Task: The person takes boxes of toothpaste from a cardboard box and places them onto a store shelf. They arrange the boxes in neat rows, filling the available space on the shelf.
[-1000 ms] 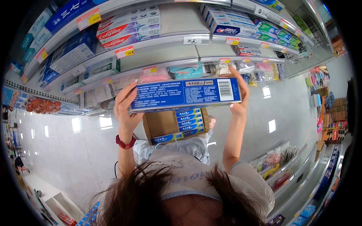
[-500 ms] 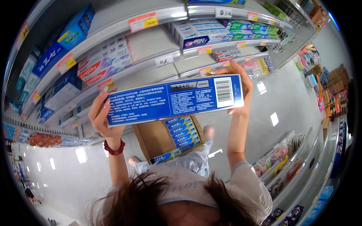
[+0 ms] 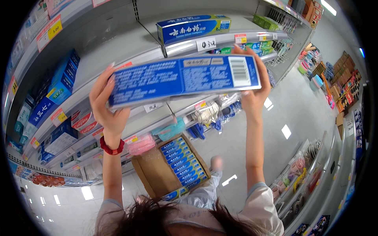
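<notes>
Your left hand (image 3: 105, 103) and right hand (image 3: 252, 84) stay clamped on the blue box's (image 3: 183, 78) ends; it has risen toward the shelf (image 3: 118, 51) since before.

Shop: stocked shelves (image 3: 118, 51), price tags (image 3: 49, 30)

A long, flat blue carton (image 3: 185, 76) is being held up in the air in front of the shelving, lying lengthwise and tilting slightly, its left end lower than its right. Its broad face is showing white print and a white barcode panel near the right end, with a pale edge running along the bottom. It is being gripped at both short ends, clear of the shelves.
</notes>
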### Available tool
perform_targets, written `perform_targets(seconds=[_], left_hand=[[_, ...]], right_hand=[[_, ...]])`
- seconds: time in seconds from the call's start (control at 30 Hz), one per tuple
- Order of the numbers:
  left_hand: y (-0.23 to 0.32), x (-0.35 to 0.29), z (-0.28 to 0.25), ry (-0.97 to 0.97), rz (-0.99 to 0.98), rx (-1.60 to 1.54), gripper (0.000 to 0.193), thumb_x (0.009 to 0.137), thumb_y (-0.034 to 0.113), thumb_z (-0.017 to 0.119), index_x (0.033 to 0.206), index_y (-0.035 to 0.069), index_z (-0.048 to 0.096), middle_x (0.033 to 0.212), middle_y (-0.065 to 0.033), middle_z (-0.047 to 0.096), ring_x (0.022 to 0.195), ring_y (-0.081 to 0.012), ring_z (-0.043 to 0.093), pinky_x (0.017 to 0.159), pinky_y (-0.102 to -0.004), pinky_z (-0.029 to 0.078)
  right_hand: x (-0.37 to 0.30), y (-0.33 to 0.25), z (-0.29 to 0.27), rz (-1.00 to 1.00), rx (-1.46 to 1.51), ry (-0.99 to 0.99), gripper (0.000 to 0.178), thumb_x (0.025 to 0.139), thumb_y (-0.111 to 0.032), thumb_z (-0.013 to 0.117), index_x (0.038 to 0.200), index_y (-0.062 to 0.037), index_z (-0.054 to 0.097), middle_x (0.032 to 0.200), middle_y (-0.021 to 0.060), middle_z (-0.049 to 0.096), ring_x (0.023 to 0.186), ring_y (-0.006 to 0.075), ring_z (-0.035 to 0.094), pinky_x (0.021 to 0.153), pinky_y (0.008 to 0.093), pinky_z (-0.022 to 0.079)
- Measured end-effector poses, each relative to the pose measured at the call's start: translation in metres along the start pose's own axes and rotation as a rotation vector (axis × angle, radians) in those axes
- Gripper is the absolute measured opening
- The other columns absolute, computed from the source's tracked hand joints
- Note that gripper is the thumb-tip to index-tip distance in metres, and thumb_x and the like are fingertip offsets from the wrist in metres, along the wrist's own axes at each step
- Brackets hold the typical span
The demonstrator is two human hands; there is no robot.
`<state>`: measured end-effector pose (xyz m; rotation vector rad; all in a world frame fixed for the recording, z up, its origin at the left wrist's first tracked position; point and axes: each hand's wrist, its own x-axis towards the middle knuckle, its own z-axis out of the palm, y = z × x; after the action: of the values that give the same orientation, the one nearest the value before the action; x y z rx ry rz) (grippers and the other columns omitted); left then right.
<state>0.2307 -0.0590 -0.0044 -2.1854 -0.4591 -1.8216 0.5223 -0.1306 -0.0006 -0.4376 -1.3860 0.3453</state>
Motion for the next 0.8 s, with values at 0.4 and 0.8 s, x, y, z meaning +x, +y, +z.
perform_targets(seconds=[0.4,0.8], left_hand=[[-0.071,0.096,0.099,-0.002,-0.365,0.055,0.051,0.064,0.007,0.072,0.111,0.004,0.052,0.103,-0.0104,0.062,0.090,-0.0180,0.062,0.077,-0.0280,0.048],[-0.117,0.087,0.138,-0.294,-0.609,-0.243,0.034,0.077,0.014,0.065,0.103,-0.007,0.056,0.088,-0.0129,0.066,0.081,-0.0112,0.061,0.070,-0.0214,0.047]], right_hand=[[0.164,0.101,-0.047,0.165,-0.471,-0.049,0.046,0.086,-0.035,0.054,0.113,0.0026,0.053,0.104,0.0102,0.057,0.093,0.0135,0.052,0.083,0.0251,0.039],[0.197,0.159,-0.075,0.666,-0.556,-0.017,0.082,0.070,-0.059,0.060,0.118,0.0059,0.047,0.110,0.0192,0.055,0.104,0.0257,0.052,0.088,0.0310,0.041]])
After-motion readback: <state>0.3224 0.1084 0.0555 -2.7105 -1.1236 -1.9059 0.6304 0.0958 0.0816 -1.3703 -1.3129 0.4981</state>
